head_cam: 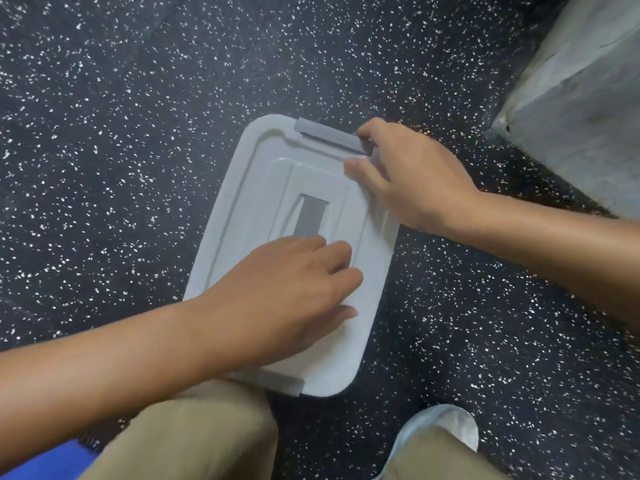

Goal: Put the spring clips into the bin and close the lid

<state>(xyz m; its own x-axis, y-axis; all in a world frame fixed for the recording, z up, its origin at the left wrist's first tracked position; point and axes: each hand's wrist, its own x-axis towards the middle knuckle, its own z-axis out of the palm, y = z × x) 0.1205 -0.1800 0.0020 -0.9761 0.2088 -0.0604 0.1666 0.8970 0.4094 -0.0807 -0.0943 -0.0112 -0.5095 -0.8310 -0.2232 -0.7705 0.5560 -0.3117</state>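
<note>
We see the white lid (311,188) seated on the bin at centre, on dark speckled floor (104,133); clips not visible. Our left hand (287,292) lies flat on the lid toward 6 o'clock, fingers loosely spread, holding nothing. Our right hand (408,178), at 1 o'clock, pinches the end of the grey latch (329,135) on the lid's far edge; a grey block (581,98) sits at 2 o'clock.

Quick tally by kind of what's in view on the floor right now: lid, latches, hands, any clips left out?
Lid: 1
Grey latches: 2, far and near
Hands: 2, left and right, both on the lid
Loose clips: 0 in view
Total: 5
</note>
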